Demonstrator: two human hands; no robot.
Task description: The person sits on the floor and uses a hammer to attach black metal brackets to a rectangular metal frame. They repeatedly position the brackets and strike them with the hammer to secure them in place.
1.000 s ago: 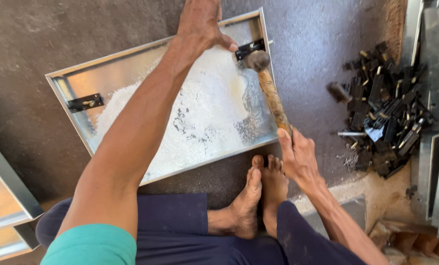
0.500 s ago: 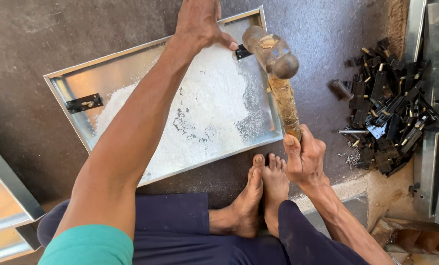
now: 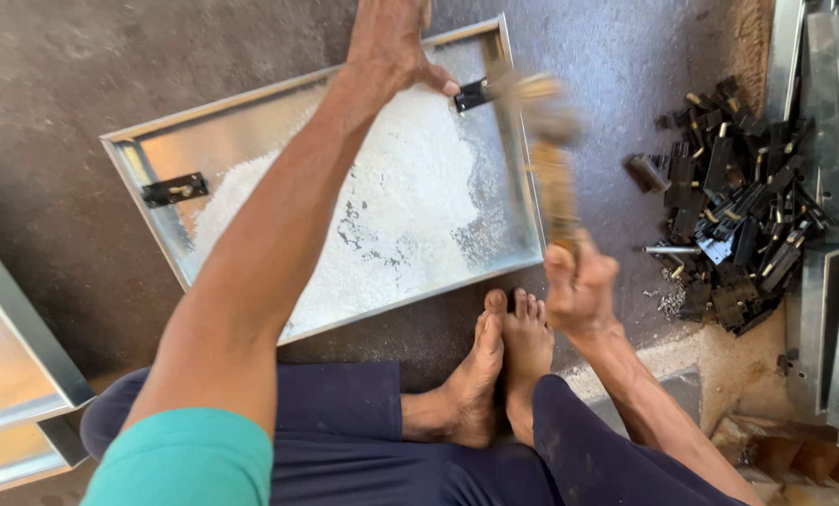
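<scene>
Rough grey concrete floor (image 3: 110,84) (sunlit), with stacked metal sheets (image 3: 827,281) at the right edge.

tray (image 3: 148,155): silver, white speckled patch at centre | hinges (image 3: 174,188): black, at 9 and 1 o'clock | hammer (image 3: 552,178): tan handle | pile (image 3: 733,201) at 3 o'clock: black, brass tips | sleeve (image 3: 180,459): teal | trousers (image 3: 344,422): navy | floor (image 3: 54,84): dark grey

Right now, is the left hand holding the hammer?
No, the left hand presses on the metal tray by a black hinge, while the right hand grips the hammer.
</scene>
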